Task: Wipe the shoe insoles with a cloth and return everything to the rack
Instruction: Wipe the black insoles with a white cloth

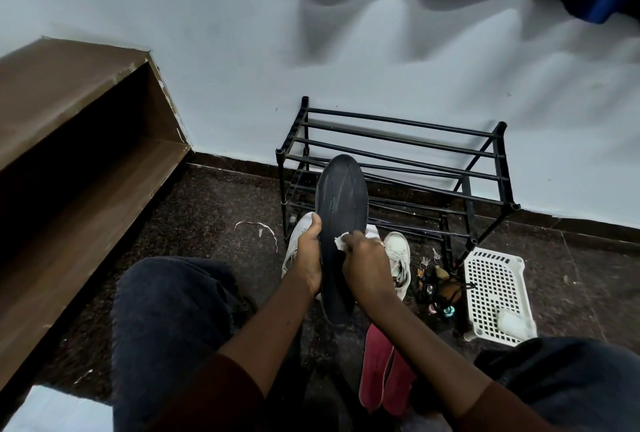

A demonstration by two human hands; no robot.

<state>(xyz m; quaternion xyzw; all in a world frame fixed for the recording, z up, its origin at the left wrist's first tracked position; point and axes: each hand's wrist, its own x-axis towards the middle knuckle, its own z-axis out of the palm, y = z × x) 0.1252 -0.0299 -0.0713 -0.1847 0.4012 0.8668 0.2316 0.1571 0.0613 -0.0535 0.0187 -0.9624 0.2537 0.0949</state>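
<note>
A seated person is holding a dark insole [341, 199] upright between the knees, in front of a black rack [398, 151] that is standing against the far wall. The left hand [308, 255] is gripping the insole's left edge near its middle, and the right hand [367, 265] is pinching a small bunched white cloth [341, 242] and pressing it against the insole's face. The insole looks thin and flexible and is being held along one edge only. A hard stroke could therefore bend it or twist it out of the grip and drop it onto the white sneakers [398, 258] just behind. The cloth is only a small wad, so it could slip out of the pinch. The toe end is sitting well above the cloth and could go unwiped. The insole is looking matte and rubbery, rounded at the toe, with faint lengthwise creases. The rack is made of slim black tubes. Two red insoles [381, 372] are lying flat on the speckled dark stone floor [207, 216] near the right knee. A white perforated plastic basket [485, 279] is sitting to the right, with keys [429, 260] and small trinkets between it and the sneakers. A loose white shoelace [258, 227] is lying to the left.
</note>
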